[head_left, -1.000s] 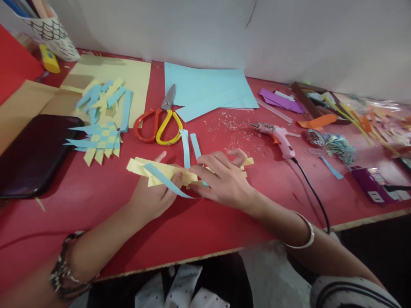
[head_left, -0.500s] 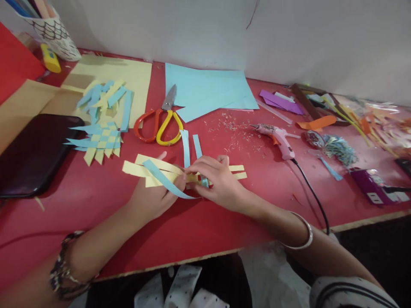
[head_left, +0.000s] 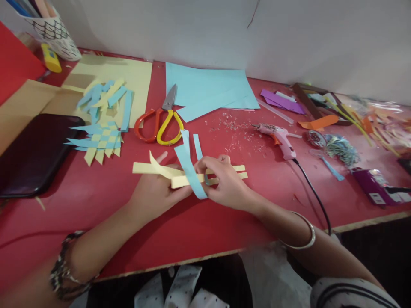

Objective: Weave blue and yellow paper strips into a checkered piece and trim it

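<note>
Several yellow paper strips (head_left: 143, 168) lie sideways between my hands, one curling upward. My left hand (head_left: 152, 190) is closed on them from below, its thumb along their lower side. A blue paper strip (head_left: 189, 171) slants across the yellow ones near the fingertips. My right hand (head_left: 224, 182) pinches around the crossing of the strips, with yellow ends sticking out to its right. Behind it two more blue strips (head_left: 198, 146) point away from me. The fingertips partly hide how the strips interlace. A finished-looking woven piece (head_left: 105, 139) of blue and yellow lies to the left.
Scissors (head_left: 163, 124) lie beyond my hands, before blue paper sheets (head_left: 212, 87). At right are a pink glue gun (head_left: 279, 139) with its cord and a purple box (head_left: 370, 184). A black tray-like object (head_left: 38, 154) is at left, near loose strips (head_left: 126, 111).
The slanting blue strip has swung right and more upright across the yellow strips. One yellow strip now curls up, and my right hand has shifted slightly right.
</note>
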The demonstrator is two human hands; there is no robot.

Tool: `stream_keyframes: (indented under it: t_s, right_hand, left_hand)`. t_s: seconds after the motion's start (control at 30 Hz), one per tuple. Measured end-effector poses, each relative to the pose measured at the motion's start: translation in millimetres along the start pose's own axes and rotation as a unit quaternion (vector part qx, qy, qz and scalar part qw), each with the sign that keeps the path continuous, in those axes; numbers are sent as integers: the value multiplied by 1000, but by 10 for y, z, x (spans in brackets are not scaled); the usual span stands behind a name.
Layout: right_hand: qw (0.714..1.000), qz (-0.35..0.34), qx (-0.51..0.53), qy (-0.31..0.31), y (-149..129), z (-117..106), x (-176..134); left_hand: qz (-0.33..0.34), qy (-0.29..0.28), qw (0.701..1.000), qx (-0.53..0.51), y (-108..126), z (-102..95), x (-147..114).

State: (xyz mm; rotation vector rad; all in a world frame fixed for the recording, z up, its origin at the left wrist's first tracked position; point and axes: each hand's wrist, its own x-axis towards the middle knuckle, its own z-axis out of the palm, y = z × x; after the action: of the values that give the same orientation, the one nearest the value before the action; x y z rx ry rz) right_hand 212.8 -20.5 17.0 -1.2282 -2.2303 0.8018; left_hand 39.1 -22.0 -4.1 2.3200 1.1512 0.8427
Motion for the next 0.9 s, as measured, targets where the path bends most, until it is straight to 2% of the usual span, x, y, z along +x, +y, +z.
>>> stream_keyframes:
  t_s: [0.17,0.33,0.5,0.67,0.8,0.9]
  right_hand:
    - [998,2,55,33,15,8,-14]
    - [990,33,122,62,26,4,-6]
    - [982,20,151,113,31,-54,9]
    - [974,44,154,159,74,-150,25]
    - [966,57,147,206,184,-318,32]
    - [977,48,84,188,306,-486,21]
  left_hand:
    - [0,16,999,35,-17,36,-25]
    - [-49,-2,994,97,-39,35,-38]
    - [-48,8,994,93,-18,25,-26]
    - [-54,17,995,86,-22,49,-40]
    - [-72,5,993,94,-33,55,-51]
    - [-75,8,993,93,-31,56,-49]
